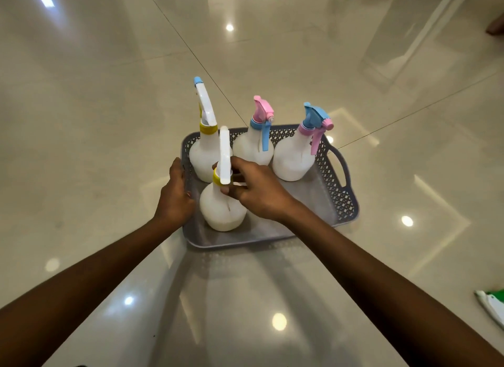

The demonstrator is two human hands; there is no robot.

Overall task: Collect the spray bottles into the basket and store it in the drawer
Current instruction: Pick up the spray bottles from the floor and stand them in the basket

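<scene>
A grey perforated basket [338, 203] sits on the glossy floor with several white spray bottles upright inside. At the back stand a yellow-collared bottle [203, 153], a pink-headed bottle [255, 148] and a blue-headed bottle [293, 159]. At the front left stands another yellow-collared bottle [222, 211]. My right hand [259, 194] curls around that front bottle's neck and trigger. My left hand [176, 194] grips the basket's left rim, beside the same bottle.
Pale polished floor tiles [109, 121] surround the basket on all sides. A green and white object [492, 304] lies at the right edge. Something brownish shows at the far upper right [496, 25].
</scene>
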